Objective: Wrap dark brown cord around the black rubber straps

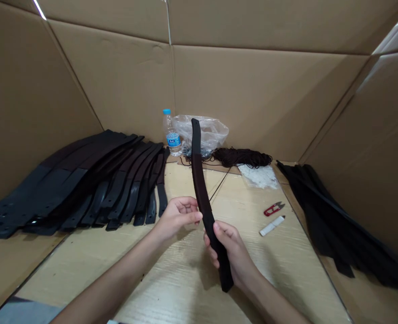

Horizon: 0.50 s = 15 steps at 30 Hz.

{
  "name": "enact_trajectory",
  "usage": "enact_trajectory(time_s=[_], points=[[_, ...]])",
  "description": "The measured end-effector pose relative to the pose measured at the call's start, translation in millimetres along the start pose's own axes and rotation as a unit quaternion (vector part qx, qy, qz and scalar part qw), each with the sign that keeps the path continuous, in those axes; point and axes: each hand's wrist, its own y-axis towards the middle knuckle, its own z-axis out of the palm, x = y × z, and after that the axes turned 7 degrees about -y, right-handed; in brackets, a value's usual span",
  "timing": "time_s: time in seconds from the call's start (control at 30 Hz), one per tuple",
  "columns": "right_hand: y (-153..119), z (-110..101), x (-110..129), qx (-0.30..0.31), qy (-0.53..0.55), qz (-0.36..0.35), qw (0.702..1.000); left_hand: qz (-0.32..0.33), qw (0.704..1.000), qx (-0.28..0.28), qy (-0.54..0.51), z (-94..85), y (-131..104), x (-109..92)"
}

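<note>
A long, curved dark strip (203, 182) stands tilted in front of me, black at both ends with a dark brown middle that looks wrapped. My right hand (230, 245) is closed around its lower part, thumb on the front and fingers behind. At the strip's left edge, my left hand (182, 218) is pinched with thumb against curled fingers; what lies between them is too small to make out. A thin dark cord (221, 184) runs from behind the strip toward a loose brown cord bundle (242, 157) at the back.
Many similar strips (84, 175) lie heaped at left. Black strips (323, 216) are piled at right. Red thread snips (273, 209) and a slim white piece (272, 226) lie nearby. Behind are a water bottle (172, 135), plastic bag (212, 130) and cardboard walls (269, 90).
</note>
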Motion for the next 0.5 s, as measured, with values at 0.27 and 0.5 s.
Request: enact_trajectory(time_s=[0.27,0.5], points=[[2.1,0.5,-7.2,0.11,0.107,0.066,0.986,-0.028,0.997,0.028,-0.065,7.5,-3.3,1.6],[6.9,6.1,-15.7,0.15,0.075,0.043,0.985,-0.021,0.997,0.013,-0.068,10.1,-9.6,2.9]])
